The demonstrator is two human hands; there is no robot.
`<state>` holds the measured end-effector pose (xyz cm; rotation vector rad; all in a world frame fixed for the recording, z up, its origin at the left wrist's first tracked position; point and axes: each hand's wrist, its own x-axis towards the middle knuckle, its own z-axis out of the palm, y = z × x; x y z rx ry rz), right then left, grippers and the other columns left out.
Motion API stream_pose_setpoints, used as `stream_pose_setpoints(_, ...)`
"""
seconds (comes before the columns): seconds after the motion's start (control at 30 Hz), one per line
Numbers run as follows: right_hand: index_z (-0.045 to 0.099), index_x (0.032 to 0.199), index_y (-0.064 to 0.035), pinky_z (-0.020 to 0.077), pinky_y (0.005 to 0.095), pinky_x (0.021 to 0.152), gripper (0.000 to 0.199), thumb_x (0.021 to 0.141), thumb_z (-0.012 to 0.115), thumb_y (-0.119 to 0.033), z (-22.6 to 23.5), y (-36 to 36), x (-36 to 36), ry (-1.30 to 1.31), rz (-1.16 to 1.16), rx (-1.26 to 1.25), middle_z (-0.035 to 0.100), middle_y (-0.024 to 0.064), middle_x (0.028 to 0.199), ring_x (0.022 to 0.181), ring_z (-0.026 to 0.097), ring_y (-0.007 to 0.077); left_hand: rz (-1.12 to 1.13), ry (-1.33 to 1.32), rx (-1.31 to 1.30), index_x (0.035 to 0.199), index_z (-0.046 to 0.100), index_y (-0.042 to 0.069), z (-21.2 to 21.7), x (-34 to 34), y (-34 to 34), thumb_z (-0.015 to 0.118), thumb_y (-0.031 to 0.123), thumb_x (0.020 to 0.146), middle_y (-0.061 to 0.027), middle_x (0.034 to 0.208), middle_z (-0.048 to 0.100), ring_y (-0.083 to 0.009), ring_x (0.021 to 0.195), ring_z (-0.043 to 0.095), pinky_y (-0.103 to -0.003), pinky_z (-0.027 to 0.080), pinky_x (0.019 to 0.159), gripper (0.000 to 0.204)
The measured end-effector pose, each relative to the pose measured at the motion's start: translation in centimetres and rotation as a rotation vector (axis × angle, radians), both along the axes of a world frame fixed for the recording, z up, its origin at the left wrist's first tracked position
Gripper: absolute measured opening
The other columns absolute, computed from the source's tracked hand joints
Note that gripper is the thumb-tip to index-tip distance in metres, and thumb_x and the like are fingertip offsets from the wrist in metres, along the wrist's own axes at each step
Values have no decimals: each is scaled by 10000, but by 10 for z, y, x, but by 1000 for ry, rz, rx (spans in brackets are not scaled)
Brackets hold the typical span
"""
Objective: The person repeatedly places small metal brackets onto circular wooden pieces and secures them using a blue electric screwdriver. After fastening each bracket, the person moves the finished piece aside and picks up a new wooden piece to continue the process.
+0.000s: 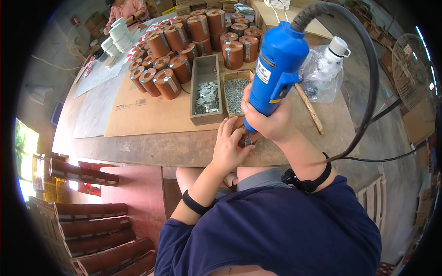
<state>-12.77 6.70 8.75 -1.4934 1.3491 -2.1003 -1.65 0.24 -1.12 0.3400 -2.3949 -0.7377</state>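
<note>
My right hand is wrapped round a blue corded electric screwdriver, which leans with its nose pointing down at the table edge. Under the nose, a small grey metal bracket sits against a brown cylinder that is mostly covered by my hands. My left hand curls its fingers and thumb around this cylinder, close to the driver's tip. Beyond my hands, a wooden box holds flat metal pieces. Beside it, a shallow cardboard box is filled with small screws.
Several brown cylinders with metal strips are stacked at the back. A wooden stick, a plastic bag and a white bottle lie to the right. The black cable loops down there. A co-worker sits at the far left.
</note>
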Motion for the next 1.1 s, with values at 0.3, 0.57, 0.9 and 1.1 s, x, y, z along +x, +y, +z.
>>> stream_pose_setpoints(0.3,481,985,-25,438,260,606,410,614,648,-74,1,-6,2,-33,-62,76,527,47,812,683,510,120,-19,13,271,877,565,-10,-9,-5,2,754,89,539,-177,1176,422,-313,989,517,-369,462,797,400)
stream_pose_setpoints(0.57,506,863,-16,441,233,610,225,654,570,40,-1,-6,0,42,-9,39,538,39,788,697,522,88,-13,38,278,891,581,-6,-9,-4,3,754,78,533,-165,1162,435,-291,950,536,-363,470,780,407)
stream_pose_setpoints(0.9,492,922,-14,437,237,612,272,668,579,28,-2,-6,-1,7,-7,67,540,32,790,699,519,91,9,18,276,885,583,-5,-6,-5,4,756,79,528,-164,1159,437,-289,946,538,-362,474,778,406)
stream_pose_setpoints(1.1,380,1118,-8,442,242,617,482,675,567,34,-7,-7,-11,77,25,60,542,54,796,689,526,96,32,-1,285,858,582,-4,-3,-5,5,758,82,527,-174,1171,429,-313,996,521,-364,477,777,385)
